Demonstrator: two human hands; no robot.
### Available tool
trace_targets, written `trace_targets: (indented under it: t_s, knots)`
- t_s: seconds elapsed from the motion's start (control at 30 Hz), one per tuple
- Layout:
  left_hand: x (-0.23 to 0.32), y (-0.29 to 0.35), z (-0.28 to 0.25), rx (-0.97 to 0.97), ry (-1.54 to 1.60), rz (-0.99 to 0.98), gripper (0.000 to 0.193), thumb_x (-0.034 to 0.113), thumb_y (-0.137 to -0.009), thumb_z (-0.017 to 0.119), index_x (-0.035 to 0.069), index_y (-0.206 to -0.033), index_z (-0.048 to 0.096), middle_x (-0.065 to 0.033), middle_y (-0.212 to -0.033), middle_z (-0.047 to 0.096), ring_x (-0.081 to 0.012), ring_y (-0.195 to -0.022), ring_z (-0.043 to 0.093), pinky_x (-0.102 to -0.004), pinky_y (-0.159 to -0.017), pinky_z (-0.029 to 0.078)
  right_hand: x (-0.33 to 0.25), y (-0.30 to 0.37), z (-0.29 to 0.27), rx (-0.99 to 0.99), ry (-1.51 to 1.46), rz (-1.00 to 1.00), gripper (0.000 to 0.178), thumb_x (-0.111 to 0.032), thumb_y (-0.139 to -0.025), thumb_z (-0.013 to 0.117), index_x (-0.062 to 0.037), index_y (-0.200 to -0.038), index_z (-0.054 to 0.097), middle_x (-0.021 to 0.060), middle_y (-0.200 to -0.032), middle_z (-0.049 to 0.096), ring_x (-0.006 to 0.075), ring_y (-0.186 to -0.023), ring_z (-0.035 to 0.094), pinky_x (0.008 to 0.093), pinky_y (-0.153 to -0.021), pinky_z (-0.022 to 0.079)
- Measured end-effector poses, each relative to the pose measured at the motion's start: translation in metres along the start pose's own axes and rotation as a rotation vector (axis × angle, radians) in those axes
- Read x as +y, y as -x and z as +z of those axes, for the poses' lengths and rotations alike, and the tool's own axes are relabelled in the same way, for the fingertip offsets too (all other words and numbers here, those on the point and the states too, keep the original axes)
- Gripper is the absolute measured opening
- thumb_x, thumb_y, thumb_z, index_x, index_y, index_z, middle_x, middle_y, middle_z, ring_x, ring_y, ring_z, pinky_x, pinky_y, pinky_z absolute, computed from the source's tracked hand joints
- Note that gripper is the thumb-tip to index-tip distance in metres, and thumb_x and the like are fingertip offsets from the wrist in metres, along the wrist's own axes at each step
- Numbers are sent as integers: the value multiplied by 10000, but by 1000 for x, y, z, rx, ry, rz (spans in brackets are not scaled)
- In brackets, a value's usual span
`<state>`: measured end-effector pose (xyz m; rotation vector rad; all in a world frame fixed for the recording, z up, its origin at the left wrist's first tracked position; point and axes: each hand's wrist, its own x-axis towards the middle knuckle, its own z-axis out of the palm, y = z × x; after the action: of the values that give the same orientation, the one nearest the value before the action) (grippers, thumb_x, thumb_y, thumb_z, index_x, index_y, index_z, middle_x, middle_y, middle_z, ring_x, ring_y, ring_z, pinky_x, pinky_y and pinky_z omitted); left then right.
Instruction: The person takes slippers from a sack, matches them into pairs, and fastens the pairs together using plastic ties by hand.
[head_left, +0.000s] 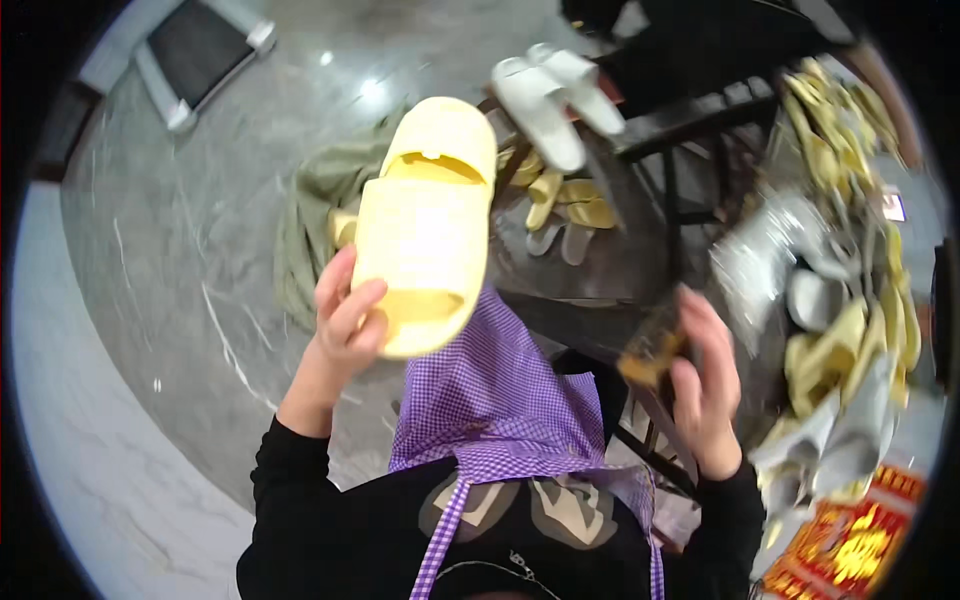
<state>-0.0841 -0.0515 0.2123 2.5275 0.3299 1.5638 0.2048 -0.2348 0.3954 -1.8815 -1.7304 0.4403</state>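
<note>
My left hand (348, 315) grips a pale yellow slide slipper (425, 235) near its open toe. The slipper is raised in front of me, heel end up, its wide strap facing me and washed out by glare. To the right, my right hand (708, 370) is closed around a small brown block-shaped thing (652, 345). Motion blurs that block, so its exact kind cannot be made out. The two hands are apart, and the slipper does not touch the block.
White slippers (545, 105) and several yellow ones (572, 205) lie beyond my hands. A heap of yellow and grey slippers (830, 360) with clear plastic wrap (770, 260) fills the right side. Olive cloth (325, 200) hangs behind the slipper; dark chair-like bars (690, 160) stand at right.
</note>
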Motion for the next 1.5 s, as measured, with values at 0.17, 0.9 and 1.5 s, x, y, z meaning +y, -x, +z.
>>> trace_targets:
  t_s: [0.17,0.9,1.5]
  knots:
    - [89,-62,3,182,440,154,306,-87,-648,545,36,-900,421,-148,-1271,351,-458,-1123,390,-466,-891,470,3,-5,-19,54,-1328,527,376,-210,-924,405,14,-1224,433,138,-1219,501,216,-1101,511,355,-888,440]
    - [231,-164,83,-63,1504,-1039,443,-67,-806,445,-55,-1237,341,-126,-1199,480,-209,-1123,460,-322,-968,353,57,162,-122,746,-1535,271,364,-292,-931,408,-23,-1172,443,98,-1104,548,222,-982,553,398,-813,474]
    - [210,-203,92,-202,1057,-683,200,11,-901,414,76,-1090,403,-63,-1021,552,-126,-888,555,-260,-732,494,66,227,-156,549,-869,70,296,-97,-868,501,-32,-1156,508,32,-928,577,100,-745,557,244,-633,489]
